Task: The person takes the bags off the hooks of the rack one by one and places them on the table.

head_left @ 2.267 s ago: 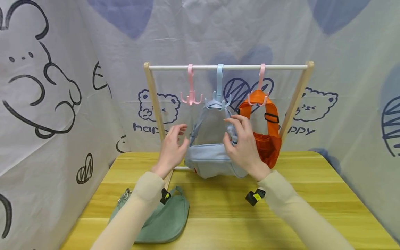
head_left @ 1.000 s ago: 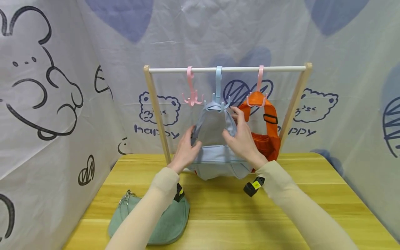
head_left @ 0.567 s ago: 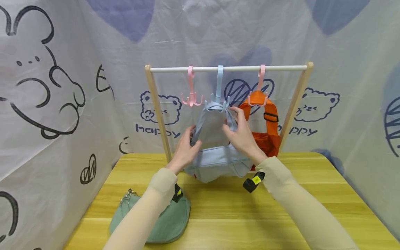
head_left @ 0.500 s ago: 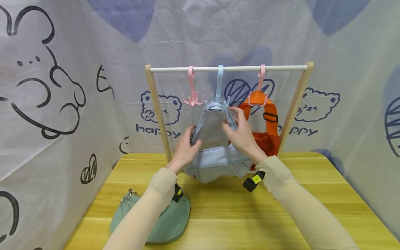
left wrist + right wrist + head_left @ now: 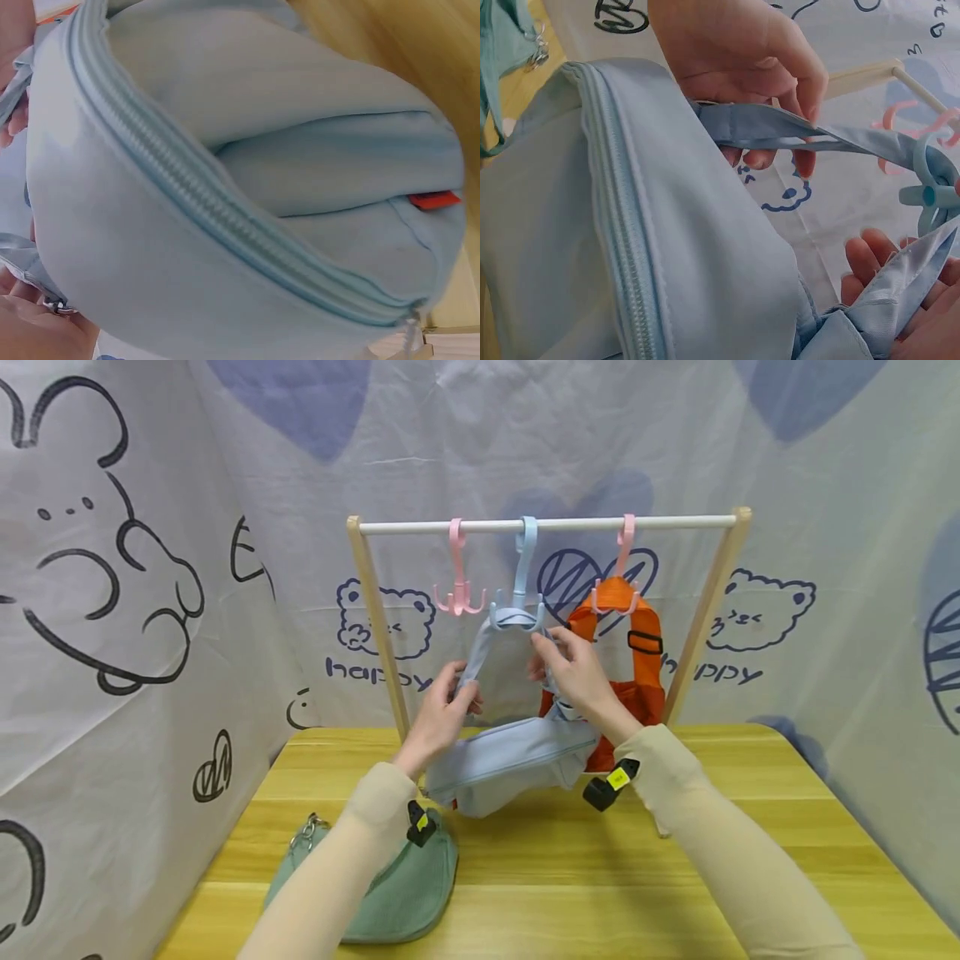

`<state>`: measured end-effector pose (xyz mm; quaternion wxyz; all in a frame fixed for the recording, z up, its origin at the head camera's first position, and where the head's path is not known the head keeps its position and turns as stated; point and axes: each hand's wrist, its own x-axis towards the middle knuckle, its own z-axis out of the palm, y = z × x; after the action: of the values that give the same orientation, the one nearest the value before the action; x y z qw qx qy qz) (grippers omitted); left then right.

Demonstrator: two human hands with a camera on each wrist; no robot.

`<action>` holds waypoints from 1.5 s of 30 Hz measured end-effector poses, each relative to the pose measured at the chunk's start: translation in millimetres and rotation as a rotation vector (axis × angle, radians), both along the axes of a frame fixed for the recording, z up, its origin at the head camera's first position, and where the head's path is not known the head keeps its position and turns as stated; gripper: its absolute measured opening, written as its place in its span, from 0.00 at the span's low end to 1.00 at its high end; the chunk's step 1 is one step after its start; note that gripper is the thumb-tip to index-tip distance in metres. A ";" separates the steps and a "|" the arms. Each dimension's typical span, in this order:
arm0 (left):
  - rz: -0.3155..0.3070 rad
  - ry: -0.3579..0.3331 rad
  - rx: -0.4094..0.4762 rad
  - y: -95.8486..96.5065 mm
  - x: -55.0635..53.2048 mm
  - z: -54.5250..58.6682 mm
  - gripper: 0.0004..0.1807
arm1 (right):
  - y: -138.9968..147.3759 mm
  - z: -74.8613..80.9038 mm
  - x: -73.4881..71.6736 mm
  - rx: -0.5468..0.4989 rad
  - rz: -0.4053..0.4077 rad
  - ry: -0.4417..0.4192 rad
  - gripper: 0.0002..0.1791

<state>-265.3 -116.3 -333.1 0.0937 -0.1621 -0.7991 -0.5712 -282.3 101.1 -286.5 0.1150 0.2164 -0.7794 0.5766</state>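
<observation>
A light blue zippered bag (image 5: 517, 756) hangs by its strap (image 5: 477, 652) from the light blue hook (image 5: 522, 572), its body tilted with the left end lower. My left hand (image 5: 444, 714) holds the strap's left side above the bag; in the right wrist view that hand (image 5: 735, 52) has thumb and fingers around the strap. My right hand (image 5: 576, 677) grips the strap's right side just below the hook, fingers behind it in the right wrist view. A knotted part (image 5: 840, 337) of the strap shows below that hand. The zipper (image 5: 180, 180) is closed.
A wooden rack with a white bar (image 5: 577, 523) stands at the back. An orange bag (image 5: 637, 693) hangs from the right pink hook (image 5: 626, 547), partly behind my right hand. The left pink hook (image 5: 459, 597) bears nothing. A green bag (image 5: 412, 893) lies under my left forearm.
My hands came in from beside the bag onto its strap. The bag has since swung toward me and left, tilting. The blue hook leans left, and my right hand has shifted slightly left and down.
</observation>
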 end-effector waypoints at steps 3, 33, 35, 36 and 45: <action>-0.032 0.010 0.064 -1.5 1.0 3.6 0.18 | 0.2 1.5 -0.8 -0.028 0.034 -0.035 0.19; -0.240 -0.335 0.178 7.6 -6.6 74.2 0.27 | -8.6 8.5 -3.7 -0.164 0.008 -0.150 0.24; -0.254 -0.345 0.178 6.9 -7.1 75.7 0.25 | -8.8 8.5 -4.3 -0.175 0.023 -0.145 0.24; -0.259 -0.344 0.181 6.8 -7.3 76.5 0.24 | -9.1 8.6 -4.4 -0.181 0.030 -0.141 0.24; -0.253 -0.329 0.268 4.9 -10.4 84.9 0.19 | -10.2 7.4 -1.5 -0.286 0.101 -0.134 0.21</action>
<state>-275.7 -111.5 -248.3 -0.0891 -0.1517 -0.6940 -0.6982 -283.9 90.9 -279.1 0.0631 0.1978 -0.6835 0.6998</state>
